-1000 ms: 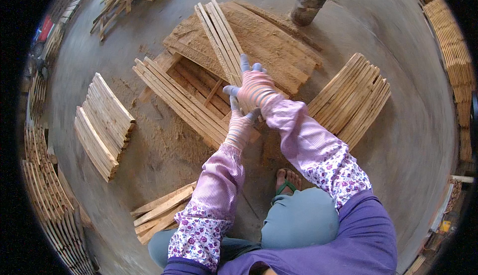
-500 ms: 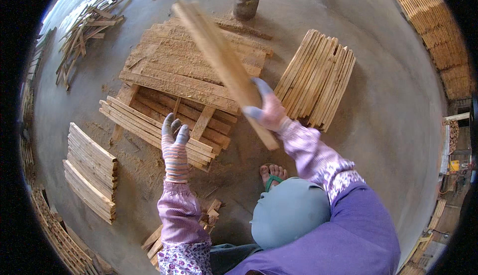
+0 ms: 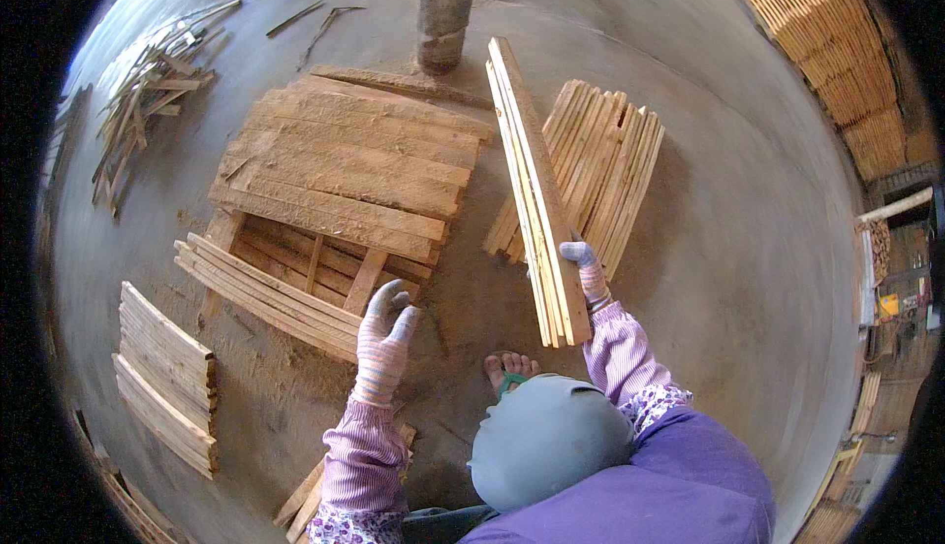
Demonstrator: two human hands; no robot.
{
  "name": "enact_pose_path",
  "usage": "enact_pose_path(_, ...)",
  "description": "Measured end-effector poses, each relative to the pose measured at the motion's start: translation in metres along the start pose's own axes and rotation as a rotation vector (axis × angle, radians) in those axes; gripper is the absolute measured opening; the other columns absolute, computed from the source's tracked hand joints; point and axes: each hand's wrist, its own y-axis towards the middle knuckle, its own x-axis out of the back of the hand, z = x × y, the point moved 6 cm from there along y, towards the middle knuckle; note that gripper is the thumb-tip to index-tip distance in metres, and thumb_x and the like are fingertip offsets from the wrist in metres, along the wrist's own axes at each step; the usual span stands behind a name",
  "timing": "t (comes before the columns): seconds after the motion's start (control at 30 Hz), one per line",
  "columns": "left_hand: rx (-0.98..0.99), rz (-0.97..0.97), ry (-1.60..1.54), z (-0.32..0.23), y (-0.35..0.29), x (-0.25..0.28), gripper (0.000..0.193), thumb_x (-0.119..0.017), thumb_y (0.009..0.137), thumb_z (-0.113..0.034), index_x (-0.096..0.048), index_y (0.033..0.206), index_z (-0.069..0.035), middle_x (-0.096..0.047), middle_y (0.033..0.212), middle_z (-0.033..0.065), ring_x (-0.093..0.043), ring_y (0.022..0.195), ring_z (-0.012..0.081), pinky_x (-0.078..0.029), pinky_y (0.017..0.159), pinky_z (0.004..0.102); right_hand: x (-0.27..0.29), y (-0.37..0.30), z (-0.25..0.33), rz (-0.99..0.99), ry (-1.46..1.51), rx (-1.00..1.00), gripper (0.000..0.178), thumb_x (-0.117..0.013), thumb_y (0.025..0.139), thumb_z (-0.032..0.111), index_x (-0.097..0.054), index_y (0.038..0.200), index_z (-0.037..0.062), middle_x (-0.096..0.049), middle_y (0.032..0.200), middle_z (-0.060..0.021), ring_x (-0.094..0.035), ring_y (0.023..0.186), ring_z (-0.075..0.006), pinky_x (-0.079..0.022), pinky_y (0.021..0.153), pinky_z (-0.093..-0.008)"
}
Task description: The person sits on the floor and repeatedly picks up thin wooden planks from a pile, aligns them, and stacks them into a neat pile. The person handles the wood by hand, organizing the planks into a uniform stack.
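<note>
My right hand [image 3: 588, 266] grips several long wooden slats [image 3: 536, 190] held together on edge, pointing away from me. The thumb shows on their right side; the other fingers are hidden behind the wood. Partly behind these slats lies a stack of slats [image 3: 620, 175] on the floor at the right. My left hand [image 3: 384, 342], in a striped glove with grey fingertips, has its fingers apart and holds nothing. It is close to the right end of a row of slats [image 3: 266, 293], which rests at the near edge of the sawdust-covered board pile [image 3: 345, 155].
Another neat slat stack [image 3: 165, 377] stands at the left. Scrap sticks [image 3: 148, 91] are heaped at the far left. A round post [image 3: 448, 12] rises behind the board pile. Short offcuts [image 3: 305, 495] lie near my left forearm, and my sandalled foot [image 3: 510, 372] is in front.
My right hand has swung the slats rightward, turning them more upright in view, beside the right stack. My left hand has shifted right and slightly nearer, still holding nothing. The view has shifted too.
</note>
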Motion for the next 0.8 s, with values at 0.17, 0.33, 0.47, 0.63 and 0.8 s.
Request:
enact_pose_path(0.17, -0.059, -0.002, 0.012, -0.007, -0.005, 0.004, 0.045, -0.061, 0.095, 0.002, -0.053, 0.138, -0.005, -0.058, 0.117, 0.0018, -0.054, 0.106, 0.0118, -0.045, 0.097, 0.0255, 0.094, -0.016, 0.048, -0.497, -0.484, 0.429, 0.061, -0.074, 0.081, 0.019, -0.052, 0.135, -0.0006, -0.065, 0.125, -0.0151, -0.067, 0.098, -0.0197, -0.057, 0.086, -0.0334)
enact_pose_path(0.33, -0.060, 0.008, -0.037, -0.009, -0.006, 0.004, 0.043, -0.059, 0.096, 0.002, -0.054, 0.138, -0.005, -0.059, 0.120, 0.0015, -0.055, 0.106, 0.0093, -0.046, 0.095, 0.0227, 0.190, -0.054, 0.100, -1.237, -1.220, 0.361, 0.075, -0.081, 0.073, 0.021, -0.049, 0.140, 0.0111, -0.063, 0.128, -0.0239, -0.061, 0.116, -0.0362, -0.049, 0.100, -0.0432)
enact_pose_path(0.47, -0.103, 0.025, 0.074, -0.011, -0.008, -0.005, 0.044, -0.060, 0.097, 0.001, -0.052, 0.139, -0.002, -0.061, 0.122, 0.0026, -0.057, 0.108, 0.0106, -0.046, 0.097, 0.0246, 0.241, -0.059, 0.099, -1.458, -1.266, 0.106, 0.075, -0.079, 0.078, 0.034, -0.045, 0.143, 0.0220, -0.061, 0.128, -0.0259, -0.059, 0.119, -0.0413, -0.048, 0.100, -0.0475)
enact_pose_path(0.63, -0.062, 0.001, 0.190, -0.017, -0.013, -0.008, 0.044, -0.059, 0.096, 0.002, -0.052, 0.139, -0.001, -0.061, 0.124, 0.0039, -0.056, 0.114, 0.0124, -0.045, 0.102, 0.0267, 0.269, -0.028, 0.082, -1.395, -1.416, -0.030, 0.074, -0.073, 0.082, 0.049, -0.043, 0.145, 0.0239, -0.054, 0.137, -0.0264, -0.055, 0.125, -0.0419, -0.046, 0.101, -0.0500)
enact_pose_path(0.8, -0.058, -0.048, 0.241, -0.016, -0.009, -0.008, 0.044, -0.064, 0.094, -0.002, -0.055, 0.137, -0.006, -0.063, 0.121, 0.0065, -0.059, 0.112, 0.0151, -0.047, 0.099, 0.0296, 0.268, -0.017, 0.077, -1.142, -1.538, 0.004, 0.087, -0.067, 0.084, 0.063, -0.040, 0.149, 0.0135, -0.050, 0.144, -0.0255, -0.050, 0.131, -0.0420, -0.041, 0.109, -0.0481)
